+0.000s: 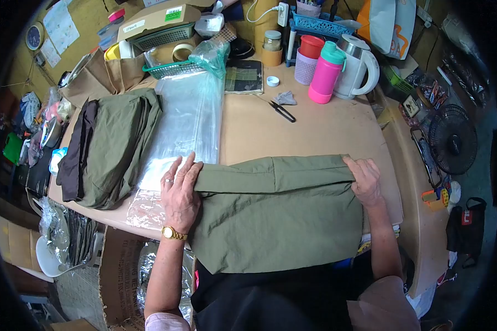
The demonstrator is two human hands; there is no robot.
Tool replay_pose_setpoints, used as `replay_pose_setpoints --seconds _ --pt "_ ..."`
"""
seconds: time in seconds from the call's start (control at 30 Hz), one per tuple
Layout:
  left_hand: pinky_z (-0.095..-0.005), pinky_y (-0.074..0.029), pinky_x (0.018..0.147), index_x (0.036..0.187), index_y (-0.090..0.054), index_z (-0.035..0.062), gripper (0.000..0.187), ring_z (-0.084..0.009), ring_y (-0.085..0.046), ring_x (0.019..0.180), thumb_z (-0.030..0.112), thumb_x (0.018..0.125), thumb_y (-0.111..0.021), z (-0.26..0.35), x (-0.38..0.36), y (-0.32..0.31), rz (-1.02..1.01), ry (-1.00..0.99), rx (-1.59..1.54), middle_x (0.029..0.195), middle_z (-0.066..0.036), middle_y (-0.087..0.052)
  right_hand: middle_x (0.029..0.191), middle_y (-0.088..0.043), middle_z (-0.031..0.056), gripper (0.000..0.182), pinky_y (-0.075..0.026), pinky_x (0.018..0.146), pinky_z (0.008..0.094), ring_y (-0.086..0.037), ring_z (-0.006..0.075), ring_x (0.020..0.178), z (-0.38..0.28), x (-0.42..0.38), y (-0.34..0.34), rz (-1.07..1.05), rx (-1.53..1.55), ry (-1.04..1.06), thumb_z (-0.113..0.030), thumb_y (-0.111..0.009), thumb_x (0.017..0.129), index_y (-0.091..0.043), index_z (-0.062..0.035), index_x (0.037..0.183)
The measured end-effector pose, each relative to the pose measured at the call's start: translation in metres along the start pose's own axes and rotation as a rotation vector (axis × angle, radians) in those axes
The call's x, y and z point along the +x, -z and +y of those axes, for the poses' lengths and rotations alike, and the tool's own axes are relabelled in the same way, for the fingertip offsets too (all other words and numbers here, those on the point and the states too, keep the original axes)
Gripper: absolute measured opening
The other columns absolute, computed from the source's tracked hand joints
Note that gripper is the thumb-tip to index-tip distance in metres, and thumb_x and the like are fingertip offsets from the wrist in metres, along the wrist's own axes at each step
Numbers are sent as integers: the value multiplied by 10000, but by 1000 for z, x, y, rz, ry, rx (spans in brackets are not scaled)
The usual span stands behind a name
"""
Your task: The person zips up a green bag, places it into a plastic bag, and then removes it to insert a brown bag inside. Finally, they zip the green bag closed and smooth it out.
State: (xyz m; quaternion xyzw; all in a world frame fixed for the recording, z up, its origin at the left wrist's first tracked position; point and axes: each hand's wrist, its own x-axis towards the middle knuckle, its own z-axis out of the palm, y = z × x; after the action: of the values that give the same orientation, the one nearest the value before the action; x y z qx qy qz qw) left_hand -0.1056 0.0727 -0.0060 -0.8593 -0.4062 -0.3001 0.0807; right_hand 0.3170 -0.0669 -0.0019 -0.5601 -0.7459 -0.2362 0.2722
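An olive-green cloth piece [281,226], folded flat with a wide seamed band along its far edge, lies across the table's near edge and hangs toward my body. My left hand [180,190], wearing a ring and a gold watch, rests at the band's left end with its fingers stretched out and slightly apart. At the band's far right corner, my right hand [365,181] pinches the cloth between thumb and fingers. Left of my left hand are a stack of folded olive cloth [113,143] with a dark piece beside it, and clear plastic bags [188,116].
On the table [315,132] lie black thread snips [283,111] and a white cap [272,81]. A pink bottle [324,74], a white kettle [356,66] and a basket [174,69] stand at the back. A fan [453,138] is at right, an open carton [119,276] below left.
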Motion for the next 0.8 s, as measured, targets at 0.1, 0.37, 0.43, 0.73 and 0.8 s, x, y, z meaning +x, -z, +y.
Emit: replay_pose_setpoints --seconds 0.1,0.37,0.43,0.73,0.8 --pt "-504 -291 1166 1357 -540 113 691 -309 -427 1389 -108 702 -521 7 2 4 60 9 16 1438 -95 -536 849 -582 107 444 -457 770 397 -598 287 829 -5 10 8 -118 -50 -83 46 -595 723 -639 -33 1158" --pt "-501 -334 1123 1105 -717 150 437 -257 -615 1193 -41 718 -655 14 -13 1 279 -130 -200 1197 -63 -691 1260 -604 172 542 -395 1067 397 -558 312 1220 -67 121 0 -461 804 -288 -239 -691 880 -510 -7 1336" --pt "-470 -390 1029 951 -764 216 317 -193 -639 1010 28 697 -738 24 -20 7 395 -123 -176 1051 -1 -693 1189 -644 166 534 -431 1004 405 -580 303 1176 -83 152 -45 -654 935 -251 -378 -655 933 -538 -8 1300" --pt "-405 -383 868 925 -772 288 290 -158 -549 942 182 655 -776 41 -51 26 439 -223 -176 1000 50 -608 982 -697 25 450 -487 763 271 -593 92 837 -134 189 -81 -1446 1509 -146 -414 -706 910 -675 -8 1103" --pt "-398 -365 870 912 -768 279 264 -157 -546 952 185 666 -768 41 -57 25 429 -252 -207 1002 49 -605 801 -685 -23 353 -486 638 250 -548 73 663 -138 188 -78 -1366 1398 -295 -343 -740 899 -719 -1 987"
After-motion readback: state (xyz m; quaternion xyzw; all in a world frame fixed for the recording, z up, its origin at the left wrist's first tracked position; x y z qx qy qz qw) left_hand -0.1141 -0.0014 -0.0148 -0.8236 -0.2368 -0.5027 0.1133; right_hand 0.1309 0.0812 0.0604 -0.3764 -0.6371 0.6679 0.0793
